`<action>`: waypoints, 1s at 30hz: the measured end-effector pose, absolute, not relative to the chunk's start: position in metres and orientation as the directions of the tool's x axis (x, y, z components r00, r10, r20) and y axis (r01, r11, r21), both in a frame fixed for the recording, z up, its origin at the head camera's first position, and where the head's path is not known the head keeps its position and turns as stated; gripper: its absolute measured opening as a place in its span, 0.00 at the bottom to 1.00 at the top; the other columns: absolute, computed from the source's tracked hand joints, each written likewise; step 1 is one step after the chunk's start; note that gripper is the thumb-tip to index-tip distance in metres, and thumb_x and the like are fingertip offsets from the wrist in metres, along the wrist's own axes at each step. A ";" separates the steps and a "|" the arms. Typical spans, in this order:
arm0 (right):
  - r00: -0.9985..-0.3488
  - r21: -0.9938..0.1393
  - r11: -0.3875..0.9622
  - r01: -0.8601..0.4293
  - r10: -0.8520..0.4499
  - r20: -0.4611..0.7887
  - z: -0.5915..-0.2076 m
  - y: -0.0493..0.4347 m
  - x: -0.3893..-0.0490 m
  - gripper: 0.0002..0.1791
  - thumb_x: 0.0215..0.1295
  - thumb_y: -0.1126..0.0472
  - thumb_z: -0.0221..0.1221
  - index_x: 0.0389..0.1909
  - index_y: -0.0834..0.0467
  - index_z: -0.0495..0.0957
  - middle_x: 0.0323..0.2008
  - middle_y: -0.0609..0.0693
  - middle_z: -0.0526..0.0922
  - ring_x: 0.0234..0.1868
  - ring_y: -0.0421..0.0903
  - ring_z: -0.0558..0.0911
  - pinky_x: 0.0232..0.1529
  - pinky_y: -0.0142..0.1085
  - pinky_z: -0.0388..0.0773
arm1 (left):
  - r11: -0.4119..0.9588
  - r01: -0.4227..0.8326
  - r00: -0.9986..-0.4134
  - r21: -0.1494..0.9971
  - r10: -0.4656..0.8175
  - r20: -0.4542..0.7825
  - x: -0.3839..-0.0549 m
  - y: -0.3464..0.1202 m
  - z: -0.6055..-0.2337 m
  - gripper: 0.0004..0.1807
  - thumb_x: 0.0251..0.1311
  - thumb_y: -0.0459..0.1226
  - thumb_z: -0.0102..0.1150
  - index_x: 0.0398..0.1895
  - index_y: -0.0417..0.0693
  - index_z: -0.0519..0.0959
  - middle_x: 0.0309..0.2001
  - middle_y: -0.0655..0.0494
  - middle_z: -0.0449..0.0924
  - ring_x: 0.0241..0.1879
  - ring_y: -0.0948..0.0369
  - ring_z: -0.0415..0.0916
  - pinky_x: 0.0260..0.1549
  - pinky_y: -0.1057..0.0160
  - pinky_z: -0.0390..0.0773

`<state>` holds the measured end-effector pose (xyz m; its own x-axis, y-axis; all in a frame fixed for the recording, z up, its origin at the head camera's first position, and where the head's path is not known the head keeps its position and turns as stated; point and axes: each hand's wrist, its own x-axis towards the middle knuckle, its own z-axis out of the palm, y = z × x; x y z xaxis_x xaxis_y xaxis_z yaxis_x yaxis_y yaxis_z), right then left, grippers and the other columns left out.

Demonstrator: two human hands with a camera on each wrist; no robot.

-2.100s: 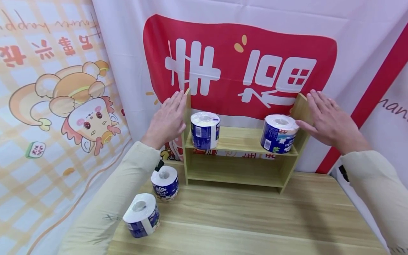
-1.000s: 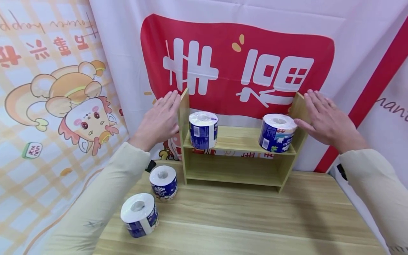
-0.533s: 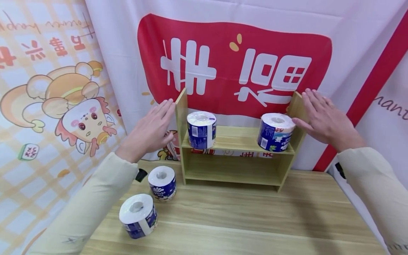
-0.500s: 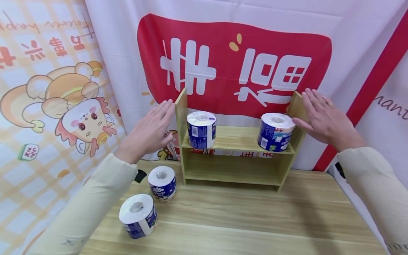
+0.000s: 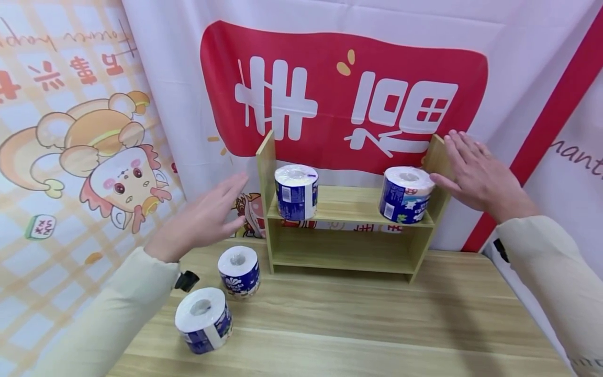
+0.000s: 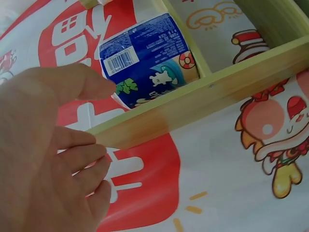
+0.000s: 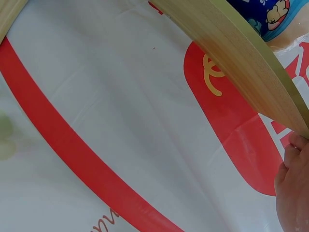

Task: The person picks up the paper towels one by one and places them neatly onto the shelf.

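Note:
A small two-tier wooden shelf [image 5: 348, 267] stands against the back cloth. On its upper board sit two blue-and-white toilet paper rolls, a left roll [image 5: 296, 193] and a right roll [image 5: 406, 196]. My left hand [image 5: 200, 217] hangs in the air to the left of the shelf, fingers extended, apart from the side panel [image 5: 267, 178]. My right hand [image 5: 485, 178] lies with straight fingers along the outside of the right panel [image 5: 439, 173], thumb reaching over its front edge near the right roll. In the right wrist view only part of the right hand [image 7: 294, 183] shows, at the panel's edge.
Two more toilet paper rolls stand on the wooden table [image 5: 358, 330] at left: one farther roll [image 5: 239, 272] near the shelf's foot, and a nearer roll [image 5: 204, 320] below the left forearm. Printed cloths [image 5: 80, 183] hang at the left and back.
My left hand has left the shelf's left panel and moved left and down toward me. The right hand stays at the right panel. The view has shifted slightly; the rolls have not moved.

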<state>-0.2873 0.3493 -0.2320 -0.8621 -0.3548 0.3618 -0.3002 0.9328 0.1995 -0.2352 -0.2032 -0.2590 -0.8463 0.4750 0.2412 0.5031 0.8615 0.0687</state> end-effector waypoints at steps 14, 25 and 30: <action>-0.864 0.199 0.935 -0.295 -0.350 0.362 -0.231 0.348 -0.287 0.55 0.75 0.34 0.51 0.86 0.61 0.35 0.86 0.66 0.39 0.86 0.68 0.40 0.83 0.67 0.46 | 0.846 0.495 -0.855 0.198 0.433 0.286 -0.222 -0.228 -0.281 0.40 0.67 0.40 0.65 0.80 0.38 0.63 0.75 0.36 0.72 0.70 0.37 0.74 0.67 0.35 0.77; -0.865 0.194 0.936 -0.294 -0.347 0.362 -0.232 0.348 -0.288 0.55 0.75 0.34 0.50 0.86 0.61 0.35 0.86 0.66 0.38 0.86 0.68 0.39 0.83 0.67 0.45 | 0.862 0.460 -0.871 0.212 0.393 0.295 -0.214 -0.251 -0.308 0.39 0.58 0.41 0.74 0.74 0.41 0.73 0.29 0.51 0.80 0.16 0.67 0.62 0.26 0.61 0.77; -0.866 0.203 0.935 -0.291 -0.347 0.360 -0.232 0.348 -0.288 0.55 0.75 0.35 0.51 0.86 0.62 0.36 0.86 0.66 0.39 0.86 0.68 0.40 0.83 0.67 0.46 | 0.854 0.470 -0.864 0.224 0.393 0.315 -0.210 -0.261 -0.319 0.39 0.54 0.41 0.77 0.70 0.39 0.76 0.49 0.39 0.89 0.24 0.59 0.80 0.34 0.54 0.87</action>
<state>-0.2885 0.3477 -0.2317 -0.8661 -0.3473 0.3595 -0.2908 0.9350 0.2027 -0.2100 -0.2605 -0.3186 -0.8641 0.3927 0.3147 0.4696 0.8540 0.2239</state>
